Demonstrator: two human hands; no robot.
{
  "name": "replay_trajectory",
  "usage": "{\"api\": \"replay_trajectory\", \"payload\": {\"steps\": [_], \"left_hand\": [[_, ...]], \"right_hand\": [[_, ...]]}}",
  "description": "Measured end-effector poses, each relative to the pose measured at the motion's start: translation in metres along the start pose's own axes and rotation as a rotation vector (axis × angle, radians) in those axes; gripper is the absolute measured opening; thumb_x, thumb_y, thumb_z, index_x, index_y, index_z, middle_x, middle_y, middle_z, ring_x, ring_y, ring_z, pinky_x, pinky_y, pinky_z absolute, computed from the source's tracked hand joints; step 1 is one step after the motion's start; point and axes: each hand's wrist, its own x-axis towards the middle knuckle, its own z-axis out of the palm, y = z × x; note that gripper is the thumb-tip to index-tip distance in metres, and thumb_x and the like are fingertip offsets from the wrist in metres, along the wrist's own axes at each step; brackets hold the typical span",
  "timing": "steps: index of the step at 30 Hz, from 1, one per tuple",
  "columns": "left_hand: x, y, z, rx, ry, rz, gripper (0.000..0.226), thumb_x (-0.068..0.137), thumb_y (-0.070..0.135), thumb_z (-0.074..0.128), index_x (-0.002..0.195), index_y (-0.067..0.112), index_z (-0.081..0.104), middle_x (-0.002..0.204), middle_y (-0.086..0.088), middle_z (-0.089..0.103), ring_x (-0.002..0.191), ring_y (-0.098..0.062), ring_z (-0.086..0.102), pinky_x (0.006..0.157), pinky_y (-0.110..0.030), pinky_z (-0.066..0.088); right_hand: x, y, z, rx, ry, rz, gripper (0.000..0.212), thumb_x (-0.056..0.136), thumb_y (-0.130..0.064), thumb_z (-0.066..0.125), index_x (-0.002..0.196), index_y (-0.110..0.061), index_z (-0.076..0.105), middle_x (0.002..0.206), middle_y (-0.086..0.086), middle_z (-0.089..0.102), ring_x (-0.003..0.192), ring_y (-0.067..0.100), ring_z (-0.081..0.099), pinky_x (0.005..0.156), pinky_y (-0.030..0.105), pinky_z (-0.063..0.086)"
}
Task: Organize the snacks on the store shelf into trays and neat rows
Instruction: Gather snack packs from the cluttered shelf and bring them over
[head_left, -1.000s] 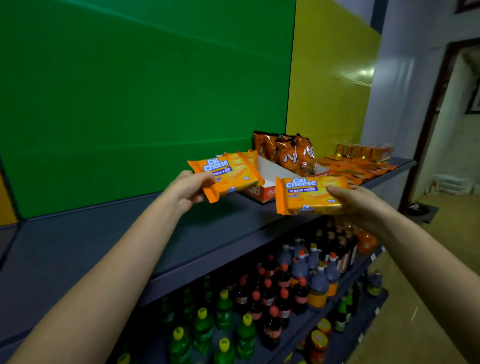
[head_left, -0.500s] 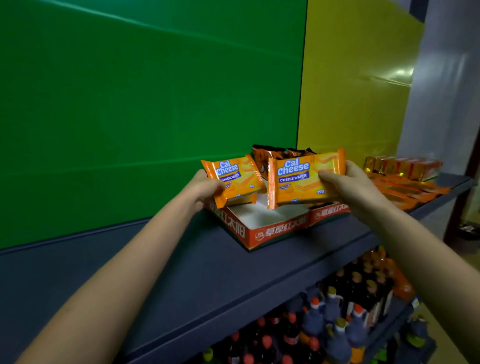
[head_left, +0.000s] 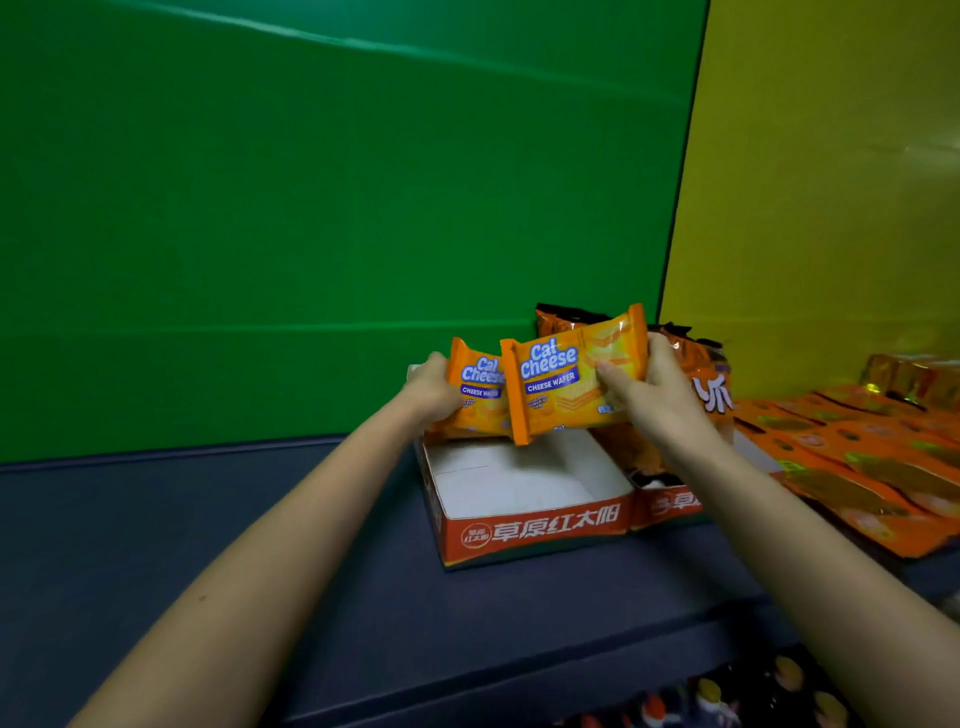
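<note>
- Whereas apart a second ago, rear pack (head_left: 479, 395) and front pack (head_left: 566, 387) now overlap above tray (head_left: 535, 530), frame centre.
- Left hand (head_left: 431, 387) grips rear pack, right hand (head_left: 662, 402) front pack; placement judged imminent.

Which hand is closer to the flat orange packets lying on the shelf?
Right. The right hand, holding a wafer pack, is just left of the packets. The left hand, holding a second wafer pack, is farther left, over the box's far corner.
</note>
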Motion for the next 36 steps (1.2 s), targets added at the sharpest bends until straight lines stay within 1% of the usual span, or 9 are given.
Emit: {"api": "replay_trajectory", "payload": {"steps": [3,7,11,17,21,24,29,33,36], "left_hand": [[0.000,0.003,0.005,0.188,0.037,0.030,0.036,0.084,0.003,0.051,0.120,0.000,0.044,0.124,-0.022,0.054,0.115,-0.034,0.051,0.088,-0.034,0.044],[-0.004,0.002,0.008,0.404,0.142,0.069,0.049,0.076,0.014,0.070,0.115,0.000,0.044,0.117,-0.021,0.058,0.109,-0.039,0.054,0.080,-0.037,0.043],[-0.008,-0.006,0.001,0.576,0.234,0.163,0.057,0.074,0.029,0.075,0.120,0.009,0.047,0.115,-0.017,0.058,0.111,-0.034,0.051,0.088,-0.037,0.039],[-0.013,-0.026,-0.022,0.433,0.290,0.255,0.042,0.084,0.027,0.065,0.121,0.010,0.055,0.121,-0.009,0.060,0.115,-0.028,0.049,0.096,-0.037,0.040],[-0.029,-0.039,-0.038,0.423,0.376,0.263,0.022,0.089,0.018,0.057,0.107,0.008,0.062,0.112,-0.007,0.065,0.107,-0.028,0.056,0.091,-0.037,0.044],[-0.045,-0.048,-0.043,0.487,0.403,0.272,0.019,0.091,0.014,0.054,0.106,0.008,0.064,0.111,-0.006,0.066,0.106,-0.026,0.056,0.087,-0.035,0.042],[-0.068,-0.062,-0.051,0.597,0.401,0.240,0.020,0.092,0.018,0.053,0.107,0.011,0.063,0.111,-0.002,0.066,0.103,-0.024,0.058,0.079,-0.032,0.044],[-0.085,-0.071,-0.060,0.703,0.361,0.192,0.018,0.092,0.021,0.051,0.105,0.016,0.062,0.110,-0.001,0.067,0.099,-0.024,0.061,0.074,-0.030,0.044],[-0.098,-0.078,-0.069,0.794,0.342,0.147,0.020,0.092,0.024,0.049,0.107,0.018,0.061,0.112,-0.003,0.066,0.101,-0.027,0.061,0.076,-0.032,0.046]], "right_hand": [[0.006,0.006,0.001,0.002,-0.053,0.005,0.032,0.093,-0.016,0.055,0.121,-0.015,0.041,0.110,0.001,0.054,0.100,0.019,0.057,0.088,0.039,0.051],[0.008,0.014,0.008,-0.029,-0.116,-0.008,0.040,0.093,-0.016,0.055,0.130,-0.010,0.039,0.112,0.002,0.054,0.105,0.021,0.057,0.092,0.039,0.050],[0.012,0.022,0.020,-0.045,-0.168,-0.045,0.037,0.092,-0.014,0.055,0.126,-0.007,0.041,0.110,0.003,0.054,0.104,0.020,0.056,0.092,0.038,0.048],[0.020,0.035,0.046,0.104,-0.259,0.129,0.042,0.092,-0.013,0.056,0.131,-0.009,0.039,0.129,0.012,0.055,0.108,0.024,0.058,0.086,0.034,0.050],[0.026,0.040,0.057,-0.095,-0.325,0.118,0.051,0.093,-0.015,0.055,0.140,-0.009,0.034,0.137,0.010,0.050,0.121,0.026,0.053,0.086,0.028,0.043],[0.035,0.043,0.065,-0.315,-0.359,0.074,0.065,0.091,-0.019,0.059,0.146,-0.009,0.025,0.142,0.010,0.046,0.126,0.029,0.049,0.101,0.034,0.041],[0.039,0.048,0.078,-0.503,-0.306,0.057,0.079,0.086,-0.014,0.064,0.147,-0.002,0.015,0.149,0.015,0.034,0.135,0.032,0.038,0.109,0.039,0.033],[0.031,0.039,0.076,-0.651,-0.267,-0.043,0.070,0.087,-0.003,0.057,0.145,0.002,0.017,0.146,0.018,0.033,0.131,0.037,0.040,0.103,0.041,0.038],[0.024,0.020,0.072,-0.841,-0.226,-0.222,0.055,0.089,-0.007,0.053,0.137,0.003,0.029,0.138,0.019,0.040,0.124,0.038,0.045,0.094,0.042,0.043]]}}
